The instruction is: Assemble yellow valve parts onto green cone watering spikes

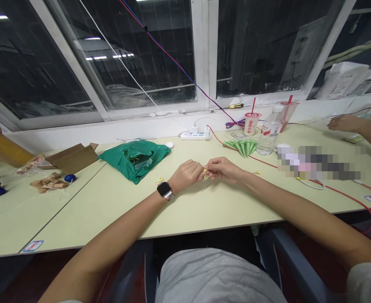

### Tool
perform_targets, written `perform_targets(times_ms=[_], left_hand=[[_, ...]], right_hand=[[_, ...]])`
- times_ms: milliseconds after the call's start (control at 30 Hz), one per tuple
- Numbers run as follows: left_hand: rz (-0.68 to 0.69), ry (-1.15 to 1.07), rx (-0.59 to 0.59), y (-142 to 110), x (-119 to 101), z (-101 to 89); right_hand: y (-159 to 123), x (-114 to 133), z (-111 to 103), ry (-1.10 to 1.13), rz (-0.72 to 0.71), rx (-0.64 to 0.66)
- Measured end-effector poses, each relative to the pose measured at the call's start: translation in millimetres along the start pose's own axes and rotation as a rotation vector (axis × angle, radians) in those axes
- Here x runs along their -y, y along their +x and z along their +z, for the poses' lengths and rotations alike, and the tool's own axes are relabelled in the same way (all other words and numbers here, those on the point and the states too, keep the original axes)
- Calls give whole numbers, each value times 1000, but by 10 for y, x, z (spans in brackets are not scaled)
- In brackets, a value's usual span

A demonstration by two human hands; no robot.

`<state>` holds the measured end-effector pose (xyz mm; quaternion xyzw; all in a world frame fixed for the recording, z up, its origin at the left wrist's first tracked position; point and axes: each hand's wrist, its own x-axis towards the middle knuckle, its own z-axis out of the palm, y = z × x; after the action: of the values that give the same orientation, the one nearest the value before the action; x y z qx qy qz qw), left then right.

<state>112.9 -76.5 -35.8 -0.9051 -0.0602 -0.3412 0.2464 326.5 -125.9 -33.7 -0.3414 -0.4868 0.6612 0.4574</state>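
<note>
Far left, open cardboard box (72,158); green plastic bag (134,160) next to it on pale bench (109,210). Mid-bench, left hand (187,176) and right hand (223,170) meeting, fingers of both closed on tiny yellow plastic part (205,171), just above the bench. Probably light, stiff, easily dropped; best pinched at its ends. Similar loose yellow piece (256,172) right of the hands. Beyond, green cones (240,147), water bottle (269,134), another person's hand (343,123). Behind, dark window (267,46).
</note>
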Motion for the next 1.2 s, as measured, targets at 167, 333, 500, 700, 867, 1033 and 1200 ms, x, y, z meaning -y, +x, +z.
perform_targets(times_ms=[167,333,500,700,867,1033,1200], left_hand=[[-60,-56,21,-2,16,-5],[-147,-60,63,-50,50,39],[-193,-144,56,-63,24,49],[-201,-178,34,-49,-11,-2],[-116,-169,120,-78,17,6],[-69,-199,44,-55,35,-15],[-125,-146,97,-42,-21,6]], right_hand=[[4,-29,1,42,14,18],[16,-24,-25,-38,51,56],[3,25,-36,-207,86,104],[-15,86,-28,-431,-64,68],[-47,52,-91,-742,-206,112],[-93,36,-132,-1269,-702,60],[-102,40,-158,-1437,-857,42]])
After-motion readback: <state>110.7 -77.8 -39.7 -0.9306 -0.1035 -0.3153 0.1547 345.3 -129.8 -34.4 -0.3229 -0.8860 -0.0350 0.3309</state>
